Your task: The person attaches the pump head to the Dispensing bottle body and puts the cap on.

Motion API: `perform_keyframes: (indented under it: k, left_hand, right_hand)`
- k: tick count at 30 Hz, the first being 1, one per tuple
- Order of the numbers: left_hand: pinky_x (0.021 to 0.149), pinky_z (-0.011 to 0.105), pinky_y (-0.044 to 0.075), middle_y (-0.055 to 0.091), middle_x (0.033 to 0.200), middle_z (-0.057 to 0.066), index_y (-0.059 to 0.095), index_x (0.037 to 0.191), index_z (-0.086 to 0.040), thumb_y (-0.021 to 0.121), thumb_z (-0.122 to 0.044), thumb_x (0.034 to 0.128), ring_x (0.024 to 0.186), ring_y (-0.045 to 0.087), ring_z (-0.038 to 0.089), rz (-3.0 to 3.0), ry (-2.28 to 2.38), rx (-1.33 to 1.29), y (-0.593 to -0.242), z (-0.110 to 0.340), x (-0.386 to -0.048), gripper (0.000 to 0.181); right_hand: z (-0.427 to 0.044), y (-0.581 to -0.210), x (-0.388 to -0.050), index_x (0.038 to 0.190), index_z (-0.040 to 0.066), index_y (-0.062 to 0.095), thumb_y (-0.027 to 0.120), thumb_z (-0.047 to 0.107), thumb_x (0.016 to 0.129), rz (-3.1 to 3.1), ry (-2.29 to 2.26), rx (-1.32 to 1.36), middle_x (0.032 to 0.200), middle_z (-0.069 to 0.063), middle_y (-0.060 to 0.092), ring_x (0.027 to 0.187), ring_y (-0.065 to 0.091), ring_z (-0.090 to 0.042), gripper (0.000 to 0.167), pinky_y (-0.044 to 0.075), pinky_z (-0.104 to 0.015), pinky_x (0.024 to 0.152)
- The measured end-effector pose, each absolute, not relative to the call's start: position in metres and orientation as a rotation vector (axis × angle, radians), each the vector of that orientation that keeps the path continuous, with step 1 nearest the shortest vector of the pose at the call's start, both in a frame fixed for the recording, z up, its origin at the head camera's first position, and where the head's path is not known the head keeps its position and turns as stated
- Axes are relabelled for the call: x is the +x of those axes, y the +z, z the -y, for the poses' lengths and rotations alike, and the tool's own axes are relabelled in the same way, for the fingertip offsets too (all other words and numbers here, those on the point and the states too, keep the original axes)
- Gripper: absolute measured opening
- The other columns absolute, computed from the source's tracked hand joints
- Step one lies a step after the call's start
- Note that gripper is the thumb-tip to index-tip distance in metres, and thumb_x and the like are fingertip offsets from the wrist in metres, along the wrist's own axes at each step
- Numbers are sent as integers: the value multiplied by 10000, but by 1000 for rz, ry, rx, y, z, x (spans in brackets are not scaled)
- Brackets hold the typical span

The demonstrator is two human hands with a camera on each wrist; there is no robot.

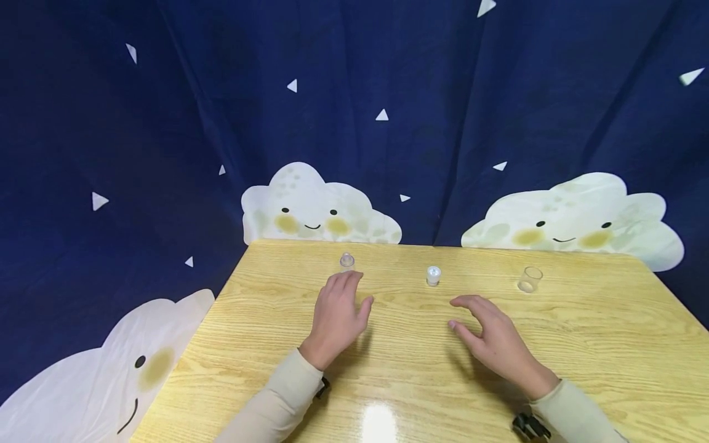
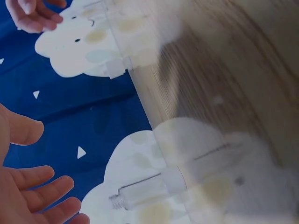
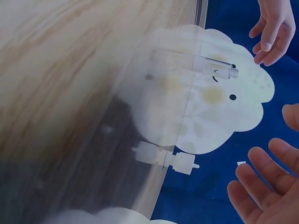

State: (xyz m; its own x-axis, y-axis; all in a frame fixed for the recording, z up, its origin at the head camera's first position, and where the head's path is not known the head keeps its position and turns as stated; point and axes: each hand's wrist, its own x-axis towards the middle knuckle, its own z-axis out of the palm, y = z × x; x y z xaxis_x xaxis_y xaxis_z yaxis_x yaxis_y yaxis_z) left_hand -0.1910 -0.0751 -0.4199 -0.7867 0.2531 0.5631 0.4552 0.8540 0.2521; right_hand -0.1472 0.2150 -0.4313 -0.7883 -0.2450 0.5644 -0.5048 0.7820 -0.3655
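Observation:
A small clear bottle [image 1: 347, 263] with a threaded neck stands upright near the table's back edge. My left hand [image 1: 339, 314] hovers just in front of it, fingers loosely spread and holding nothing; a gap separates hand and bottle [image 2: 142, 190] in the left wrist view. To the right stands a small white fitting [image 1: 434, 276], which shows a thin tip in the right wrist view [image 3: 183, 163]. A clear open-topped cylinder [image 1: 530, 280] is farther right. My right hand [image 1: 498, 341] hangs over the table in front of these two, thumb and fingers apart, nothing held.
The light wood-grain table [image 1: 249, 307] is glossy and mirrors things in the wrist views. Behind it hangs a dark blue curtain [image 1: 343, 141] with white triangles and smiling clouds. Dark straps [image 1: 530, 426] show at the wrists.

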Motion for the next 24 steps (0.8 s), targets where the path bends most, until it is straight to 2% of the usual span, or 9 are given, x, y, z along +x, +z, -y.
perform_keyframes:
  k: [10,16,24]
  left_hand:
    - [931,441,541,692,1221,118,655,1216,-40,732,-273,862,1135,636,318,2468,-558,-475,-422,83,-200,431]
    - [924,436,546,703,1173,124,661,1209,-42,729,-263,878,1094,647,323,2482,-623,-436,-424,88,-208,404]
    - [870,458,556,693,1190,121,666,1214,-40,714,-261,889,1070,646,333,2526,-742,-330,-417,96,-218,396]
  right_hand:
    - [-215,-435,-146,1156,84,662,784,121,829,2487,692,585,1131,-36,696,1092,643,-229,351,484,-384,911]
    - [-217,-437,-146,1164,73,662,785,126,830,2488,702,570,1140,-37,696,1100,644,-241,360,485,-400,914]
    - [-220,-438,-148,1160,89,663,780,123,835,2492,694,581,1141,-22,695,1097,643,-227,347,484,-380,918]
